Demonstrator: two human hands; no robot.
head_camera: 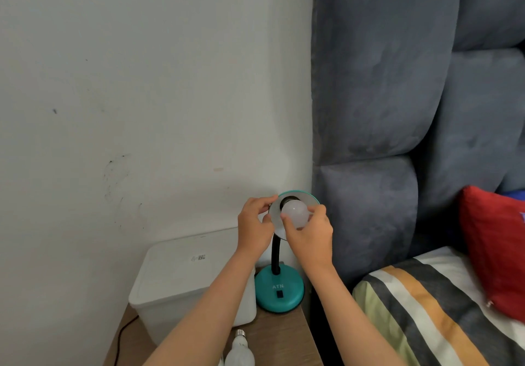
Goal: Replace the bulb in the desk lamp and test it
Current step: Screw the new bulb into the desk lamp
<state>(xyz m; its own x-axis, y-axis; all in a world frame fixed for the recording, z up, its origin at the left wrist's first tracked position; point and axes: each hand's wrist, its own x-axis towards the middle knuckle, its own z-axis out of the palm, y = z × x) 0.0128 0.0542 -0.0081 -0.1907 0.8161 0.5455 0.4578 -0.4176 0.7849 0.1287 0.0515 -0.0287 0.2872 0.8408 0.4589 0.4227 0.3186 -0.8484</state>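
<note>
Gripping the bulb (295, 211), right hand (309, 232); left hand (254, 223) pinches lamp shade (308, 198).

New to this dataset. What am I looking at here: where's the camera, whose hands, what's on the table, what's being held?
There is no robot: a person works with bare hands. The single picture comes from a wide-angle camera worn on the person's head, looking forward and down, so both forearms enter from the bottom.

The right hand grips a round white bulb sitting at the socket of a teal desk lamp. The left hand pinches the rim of the lamp shade, steadying it. Whether the bulb is going in or coming out cannot be told from one picture.

On the wooden bedside table stand the lamp's base, a white lidded plastic box, and a second bulb lying near the front edge with its screw cap towards the lamp. To the right are a grey padded headboard and a striped pillow.
</note>
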